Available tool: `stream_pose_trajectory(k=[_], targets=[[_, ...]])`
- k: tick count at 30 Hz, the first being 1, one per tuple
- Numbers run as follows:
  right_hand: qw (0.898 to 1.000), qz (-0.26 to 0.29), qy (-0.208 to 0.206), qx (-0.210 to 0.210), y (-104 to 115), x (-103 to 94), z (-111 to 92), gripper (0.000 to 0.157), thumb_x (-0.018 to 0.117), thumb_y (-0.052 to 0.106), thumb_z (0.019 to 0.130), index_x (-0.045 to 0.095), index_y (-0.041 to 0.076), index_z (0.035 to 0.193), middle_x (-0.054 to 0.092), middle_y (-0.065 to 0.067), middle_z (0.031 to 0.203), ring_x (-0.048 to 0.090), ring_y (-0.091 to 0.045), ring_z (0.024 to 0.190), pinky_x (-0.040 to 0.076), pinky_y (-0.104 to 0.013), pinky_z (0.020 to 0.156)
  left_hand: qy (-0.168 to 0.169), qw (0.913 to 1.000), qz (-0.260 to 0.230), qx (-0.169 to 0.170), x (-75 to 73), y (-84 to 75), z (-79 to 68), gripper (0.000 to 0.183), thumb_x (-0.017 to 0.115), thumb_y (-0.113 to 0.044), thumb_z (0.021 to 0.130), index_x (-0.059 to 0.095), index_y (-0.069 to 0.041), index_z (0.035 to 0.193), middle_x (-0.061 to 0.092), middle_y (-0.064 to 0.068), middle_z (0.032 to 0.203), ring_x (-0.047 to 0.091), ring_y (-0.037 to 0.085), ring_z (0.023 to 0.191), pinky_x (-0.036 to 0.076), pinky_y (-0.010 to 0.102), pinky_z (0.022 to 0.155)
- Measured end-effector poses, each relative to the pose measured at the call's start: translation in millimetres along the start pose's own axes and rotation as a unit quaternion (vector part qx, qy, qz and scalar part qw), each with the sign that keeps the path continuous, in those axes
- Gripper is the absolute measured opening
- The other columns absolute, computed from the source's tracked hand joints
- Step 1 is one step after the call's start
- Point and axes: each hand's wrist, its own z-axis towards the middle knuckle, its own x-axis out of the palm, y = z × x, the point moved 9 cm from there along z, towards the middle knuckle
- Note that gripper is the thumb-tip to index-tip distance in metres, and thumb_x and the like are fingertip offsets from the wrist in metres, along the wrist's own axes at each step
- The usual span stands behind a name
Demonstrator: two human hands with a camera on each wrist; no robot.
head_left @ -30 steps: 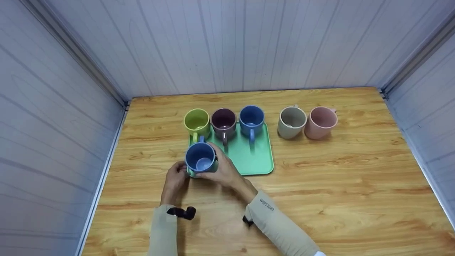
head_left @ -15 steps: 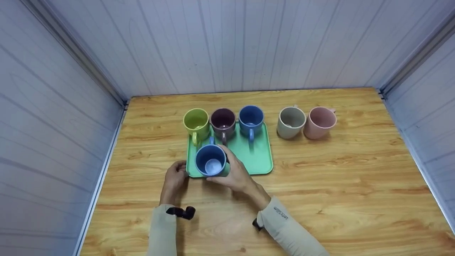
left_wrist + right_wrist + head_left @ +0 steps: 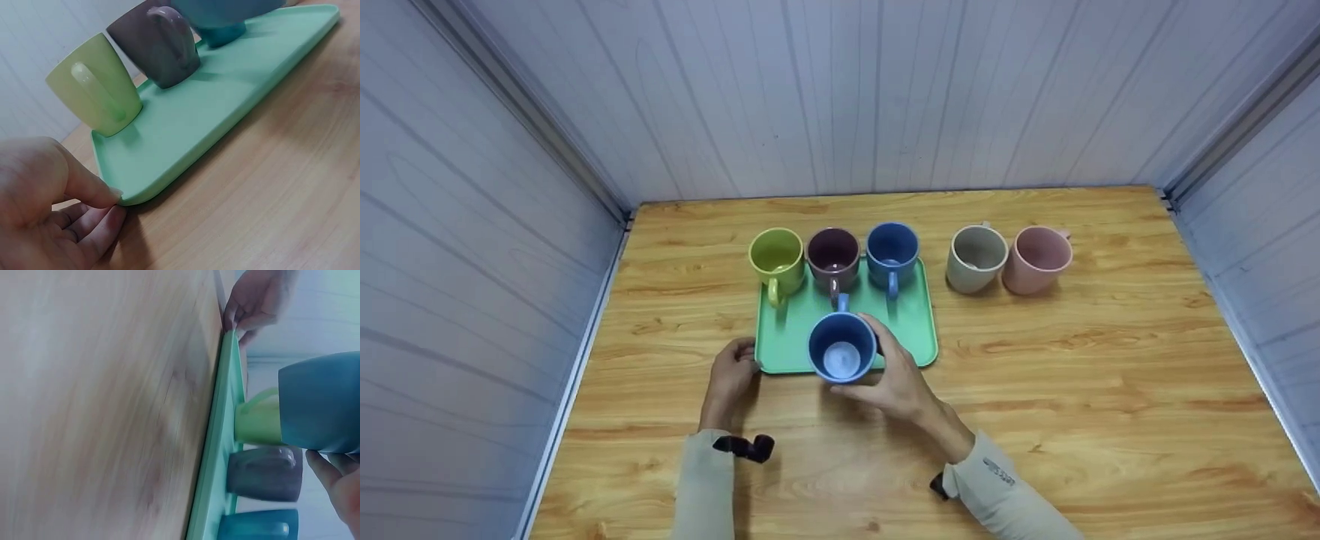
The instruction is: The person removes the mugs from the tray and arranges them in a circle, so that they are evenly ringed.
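Note:
My right hand (image 3: 896, 379) grips a blue mug (image 3: 842, 367) by its side, thumb at the near side and fingers at the far side. The mug is upright over the tray's front edge, handle pointing away; in the right wrist view it hangs above the green tray (image 3: 216, 439). With thumb and fingers, my left hand (image 3: 731, 379) pinches the tray's front left corner. Along the tray's back stand a yellow-green mug (image 3: 777, 259), a purple mug (image 3: 834, 262) and another blue mug (image 3: 892, 255), their handles facing me.
To the right of the tray, a grey-beige mug (image 3: 976, 259) and a pink mug (image 3: 1037, 262) stand side by side on the wooden table (image 3: 1110, 375). Pale panel walls (image 3: 870, 97) close off the back and both sides.
My right hand has carried the blue mug rightward and slightly toward me, from the tray's left side to near its front middle. The left hand stays at the corner.

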Motion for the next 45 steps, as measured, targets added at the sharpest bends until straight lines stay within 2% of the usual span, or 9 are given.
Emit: stream_pose_trajectory(k=[6, 10, 17, 22, 27, 36, 45], targets=[[0.999, -0.004, -0.031, 0.027, -12, -20.0, -12, 0.101, 0.086, 0.036, 0.066, 0.029, 0.018, 0.148, 0.043, 0.0, 0.145, 0.045, -0.016, 0.13, 0.042, -0.039, 0.105, 0.007, 1.0, 0.001, -0.003, 0.8, -0.2, -1.3, 0.047, 0.045, 0.005, 0.088, 0.046, 0.002, 0.134, 0.05, 0.02, 0.126, 0.048, 0.029, 0.116, 0.043, 0.039, 0.099], [0.998, -0.012, -0.05, 0.038, -18, -30.9, -20, 0.102, 0.086, 0.038, 0.065, 0.029, 0.016, 0.148, 0.043, -0.002, 0.145, 0.042, -0.017, 0.132, 0.036, -0.042, 0.109, 0.008, 0.9999, 0.008, -0.006, 1.4, 0.7, -0.6, 0.047, 0.046, 0.005, 0.087, 0.046, 0.002, 0.134, 0.05, 0.019, 0.126, 0.048, 0.029, 0.116, 0.042, 0.039, 0.099], [0.994, -0.013, -0.074, 0.079, -25, -50.3, -26, 0.104, 0.09, 0.02, 0.062, 0.031, 0.007, 0.147, 0.044, -0.011, 0.144, 0.044, -0.024, 0.131, 0.035, -0.045, 0.109, 0.005, 0.9999, 0.012, -0.005, 0.7, -0.9, 0.3, 0.046, 0.047, 0.005, 0.087, 0.048, 0.001, 0.133, 0.052, 0.018, 0.124, 0.049, 0.029, 0.115, 0.042, 0.039, 0.098], [0.992, -0.01, -0.093, 0.09, -11, -65.8, -26, 0.099, 0.088, 0.012, 0.064, 0.031, -0.002, 0.144, 0.044, -0.019, 0.141, 0.045, -0.033, 0.128, 0.039, -0.051, 0.105, -0.007, 0.9999, 0.014, -0.004, 0.0, 0.4, 1.7, 0.047, 0.046, 0.006, 0.085, 0.05, 0.001, 0.131, 0.055, 0.018, 0.122, 0.052, 0.028, 0.112, 0.044, 0.036, 0.093], [0.989, -0.007, -0.116, 0.092, -3, -81.2, -28, 0.095, 0.086, 0.009, 0.066, 0.031, -0.006, 0.142, 0.044, -0.021, 0.14, 0.045, -0.034, 0.126, 0.04, -0.055, 0.102, -0.01, 0.9999, 0.005, -0.01, 0.5, 0.5, 2.7, 0.046, 0.046, 0.007, 0.086, 0.05, 0.001, 0.131, 0.055, 0.019, 0.122, 0.052, 0.028, 0.112, 0.044, 0.037, 0.095], [0.979, -0.009, -0.177, 0.102, -14, -107.4, -36, 0.093, 0.085, 0.005, 0.066, 0.032, -0.005, 0.142, 0.043, -0.026, 0.138, 0.043, -0.039, 0.126, 0.037, -0.057, 0.102, 0.001, 0.9998, -0.003, -0.018, 1.4, 1.5, 1.9, 0.047, 0.046, 0.006, 0.087, 0.047, 0.001, 0.134, 0.052, 0.018, 0.126, 0.049, 0.029, 0.116, 0.043, 0.038, 0.098], [0.966, 0.001, -0.212, 0.151, -29, -127.3, -43, 0.094, 0.084, 0.005, 0.068, 0.029, -0.001, 0.144, 0.041, -0.021, 0.141, 0.042, -0.033, 0.128, 0.037, -0.054, 0.104, 0.004, 0.9999, 0.001, -0.011, 1.5, -0.5, 1.7, 0.047, 0.046, 0.007, 0.086, 0.048, 0.001, 0.133, 0.052, 0.018, 0.125, 0.05, 0.029, 0.115, 0.043, 0.039, 0.098]])
